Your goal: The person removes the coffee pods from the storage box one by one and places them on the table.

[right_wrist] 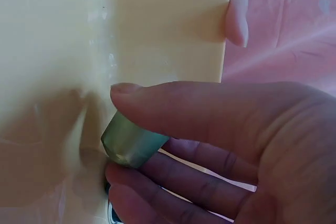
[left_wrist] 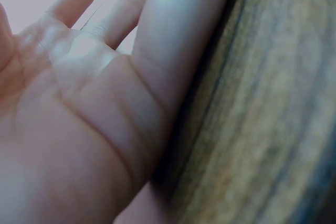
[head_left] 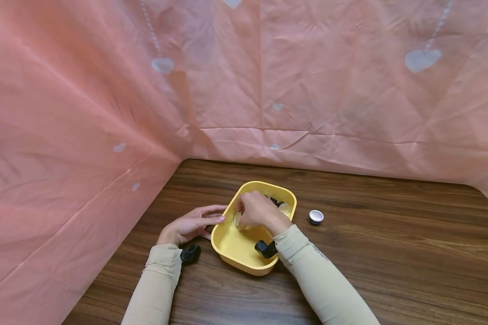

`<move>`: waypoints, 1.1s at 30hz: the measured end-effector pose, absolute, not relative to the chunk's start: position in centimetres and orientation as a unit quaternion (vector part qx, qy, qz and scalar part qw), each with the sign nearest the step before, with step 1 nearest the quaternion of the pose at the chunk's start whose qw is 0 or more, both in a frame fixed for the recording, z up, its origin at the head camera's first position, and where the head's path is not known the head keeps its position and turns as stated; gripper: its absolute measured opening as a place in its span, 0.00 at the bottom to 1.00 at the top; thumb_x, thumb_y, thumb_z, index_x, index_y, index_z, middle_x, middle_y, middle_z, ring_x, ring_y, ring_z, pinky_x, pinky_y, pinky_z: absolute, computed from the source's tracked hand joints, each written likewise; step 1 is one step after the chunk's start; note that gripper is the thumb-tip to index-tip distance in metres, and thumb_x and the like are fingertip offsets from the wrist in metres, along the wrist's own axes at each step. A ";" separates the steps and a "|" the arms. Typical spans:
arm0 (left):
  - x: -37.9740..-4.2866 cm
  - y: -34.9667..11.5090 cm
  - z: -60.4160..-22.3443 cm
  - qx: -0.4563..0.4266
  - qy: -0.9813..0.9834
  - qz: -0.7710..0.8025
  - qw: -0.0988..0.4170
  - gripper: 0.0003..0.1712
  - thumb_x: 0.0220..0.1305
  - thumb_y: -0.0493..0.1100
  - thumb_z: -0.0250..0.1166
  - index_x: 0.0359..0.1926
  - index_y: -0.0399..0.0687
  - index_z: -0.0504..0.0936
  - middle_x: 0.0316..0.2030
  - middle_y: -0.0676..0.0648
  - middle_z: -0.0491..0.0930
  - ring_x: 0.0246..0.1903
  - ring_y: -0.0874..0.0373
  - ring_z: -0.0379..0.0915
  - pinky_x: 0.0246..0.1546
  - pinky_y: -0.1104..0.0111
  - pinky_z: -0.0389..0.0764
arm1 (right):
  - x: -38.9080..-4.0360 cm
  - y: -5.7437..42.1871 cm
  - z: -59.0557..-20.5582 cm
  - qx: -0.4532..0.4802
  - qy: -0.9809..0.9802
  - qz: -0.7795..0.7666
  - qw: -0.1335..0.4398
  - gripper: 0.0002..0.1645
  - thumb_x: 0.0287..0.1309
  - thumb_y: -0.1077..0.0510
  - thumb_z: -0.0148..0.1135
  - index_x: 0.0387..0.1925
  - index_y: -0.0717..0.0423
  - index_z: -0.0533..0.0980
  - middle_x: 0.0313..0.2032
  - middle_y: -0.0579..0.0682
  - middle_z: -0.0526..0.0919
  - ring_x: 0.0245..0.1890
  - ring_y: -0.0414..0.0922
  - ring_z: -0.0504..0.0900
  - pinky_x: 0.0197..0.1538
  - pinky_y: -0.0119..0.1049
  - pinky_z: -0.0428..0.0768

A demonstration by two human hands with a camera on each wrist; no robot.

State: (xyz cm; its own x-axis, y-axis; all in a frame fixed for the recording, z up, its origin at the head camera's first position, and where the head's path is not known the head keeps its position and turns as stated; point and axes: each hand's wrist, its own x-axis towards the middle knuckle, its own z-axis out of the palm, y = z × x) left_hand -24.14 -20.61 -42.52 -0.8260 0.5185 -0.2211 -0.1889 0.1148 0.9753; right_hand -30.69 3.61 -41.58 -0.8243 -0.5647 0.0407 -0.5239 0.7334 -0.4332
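Capsule [right_wrist: 130, 142], green, pinched between thumb and fingers of right hand [head_left: 257, 211], fingers closed to capsule's width; located inside yellow box [head_left: 232, 247], near left wall. Contact with box floor: cannot tell. Left hand [head_left: 192, 225] with fingers extended, at box's left rim, no grasp visible. Risks, as judged: slip from pinch, owing to smooth tapered side; box shift, owing to light bracing; rim snag, owing to black wrist camera [head_left: 265, 249] low over box; knock to other capsules [head_left: 283, 208] at far right inside.
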 end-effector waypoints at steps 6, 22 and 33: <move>-24.1 -20.5 -42.6 0.114 0.693 0.658 0.271 0.35 0.79 0.43 0.63 0.82 0.44 0.65 0.69 0.44 0.80 0.56 0.58 0.84 0.49 0.57 0.90 | -27.3 4.1 -37.0 -0.275 0.925 -0.253 0.064 0.15 0.36 0.64 0.77 0.32 0.50 0.85 0.28 0.45 0.83 0.28 0.43 0.79 0.32 0.38 0.79; -23.9 -20.4 -42.5 0.114 0.693 0.660 0.269 0.36 0.78 0.43 0.63 0.81 0.44 0.65 0.66 0.48 0.82 0.55 0.59 0.84 0.48 0.57 0.90 | -26.6 5.5 -35.2 -0.276 0.902 -0.324 0.068 0.20 0.37 0.57 0.87 0.34 0.51 0.84 0.31 0.45 0.87 0.34 0.41 0.83 0.41 0.34 0.82; -24.0 -20.4 -42.4 0.113 0.692 0.659 0.272 0.35 0.80 0.43 0.62 0.82 0.44 0.64 0.63 0.51 0.83 0.55 0.58 0.85 0.49 0.56 0.89 | -25.7 6.6 -34.1 -0.262 0.899 -0.346 0.064 0.23 0.41 0.56 0.87 0.41 0.52 0.87 0.31 0.44 0.89 0.35 0.38 0.83 0.43 0.32 0.80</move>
State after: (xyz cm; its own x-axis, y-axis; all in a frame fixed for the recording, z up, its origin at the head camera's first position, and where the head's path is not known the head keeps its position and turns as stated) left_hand -24.02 -20.38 -42.43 -0.8262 0.5152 -0.2280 -0.2027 0.1058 0.9735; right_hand -25.70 6.61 -34.12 -0.8545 -0.5153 0.0658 -0.4262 0.6231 -0.6558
